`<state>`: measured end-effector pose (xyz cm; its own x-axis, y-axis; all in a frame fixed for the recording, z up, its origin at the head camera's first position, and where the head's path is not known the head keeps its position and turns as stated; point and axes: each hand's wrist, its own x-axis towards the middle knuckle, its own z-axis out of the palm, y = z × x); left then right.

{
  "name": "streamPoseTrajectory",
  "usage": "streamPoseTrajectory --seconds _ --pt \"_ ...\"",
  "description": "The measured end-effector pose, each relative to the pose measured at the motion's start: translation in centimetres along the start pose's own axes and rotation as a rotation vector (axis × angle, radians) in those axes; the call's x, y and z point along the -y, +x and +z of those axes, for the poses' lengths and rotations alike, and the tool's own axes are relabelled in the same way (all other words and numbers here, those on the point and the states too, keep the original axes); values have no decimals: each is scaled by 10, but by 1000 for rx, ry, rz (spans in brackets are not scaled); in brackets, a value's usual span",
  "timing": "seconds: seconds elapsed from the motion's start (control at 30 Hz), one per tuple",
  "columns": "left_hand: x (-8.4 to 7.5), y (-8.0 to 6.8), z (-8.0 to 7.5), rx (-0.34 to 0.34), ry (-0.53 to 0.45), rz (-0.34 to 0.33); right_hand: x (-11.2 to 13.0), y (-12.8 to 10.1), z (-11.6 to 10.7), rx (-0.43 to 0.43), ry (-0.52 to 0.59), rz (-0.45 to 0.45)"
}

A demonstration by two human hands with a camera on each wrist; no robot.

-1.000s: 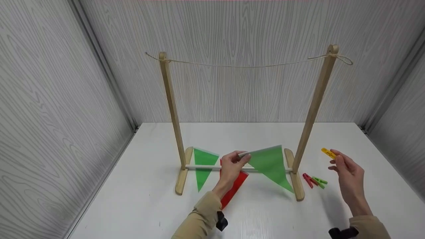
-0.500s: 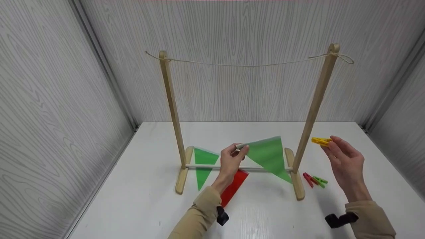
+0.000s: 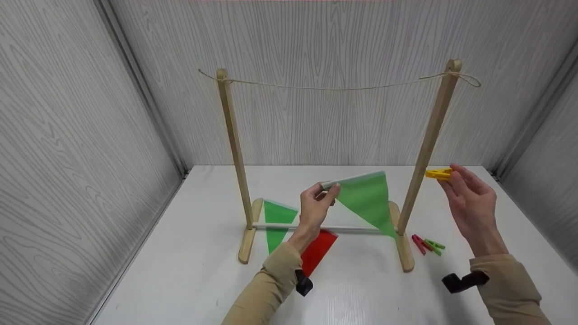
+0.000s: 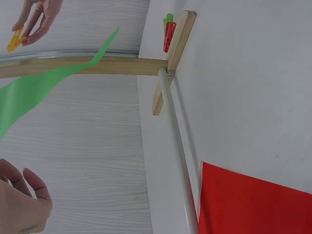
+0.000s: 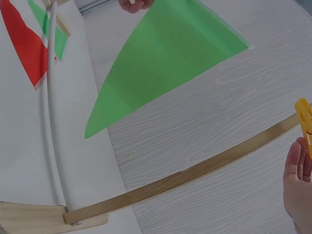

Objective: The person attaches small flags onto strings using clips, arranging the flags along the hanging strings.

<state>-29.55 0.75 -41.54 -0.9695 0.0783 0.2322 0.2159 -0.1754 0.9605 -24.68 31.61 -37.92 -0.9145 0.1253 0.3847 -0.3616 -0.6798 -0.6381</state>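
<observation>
My left hand (image 3: 316,205) pinches the green flag (image 3: 366,201) by its top corner, held up between the wooden posts (image 3: 426,144), below the string (image 3: 334,88). Right hand (image 3: 469,198) fingers grip the yellow peg (image 3: 438,173) beside the right post. No readable markings.

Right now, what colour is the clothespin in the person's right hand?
Yellow: the plastic clothespin pinched by the right hand, clearest in the head view.

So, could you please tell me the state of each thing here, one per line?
Left hand: pinches lifted green triangular flag.
Right hand: pinches yellow plastic clothespin, raised.
Second green flag: lying on white table.
Red flag: lying flat.
Red and green clothespins: lying on table.
String: strung between wooden posts, bare.
</observation>
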Motion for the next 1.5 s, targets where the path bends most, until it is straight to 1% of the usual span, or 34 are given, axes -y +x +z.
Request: streamPoseTrajectory --seconds 0.13,0.33,0.5,0.6,0.67,0.83,1.0,1.1,1.2,1.27,1.4,1.5 --pt "-8 5 4 -5 -10 -8 3 7 8 -3 37 -20" --pt "-25 13 9 -7 -6 14 8 17 23 -21 46 -74" --pt "-44 21 12 5 10 56 14 30 41 -58 75 -172" --pt "-56 25 14 13 32 83 16 40 52 -91 56 -250" --pt "-64 28 16 18 37 99 19 46 60 -97 45 -293" --pt "-82 36 22 23 38 136 32 58 75 -64 79 -365" --pt "-98 41 25 20 56 164 48 68 89 -29 107 -439" --pt "-106 44 26 23 80 172 57 73 96 -36 94 -473" --pt "-112 47 27 27 99 177 66 78 104 -49 33 -511" --pt "-115 48 28 27 107 183 71 82 109 -41 -7 -531" --pt "-122 51 30 22 116 208 79 90 121 6 -57 -548" --pt "-127 54 32 19 118 225 82 95 130 54 -133 -550"
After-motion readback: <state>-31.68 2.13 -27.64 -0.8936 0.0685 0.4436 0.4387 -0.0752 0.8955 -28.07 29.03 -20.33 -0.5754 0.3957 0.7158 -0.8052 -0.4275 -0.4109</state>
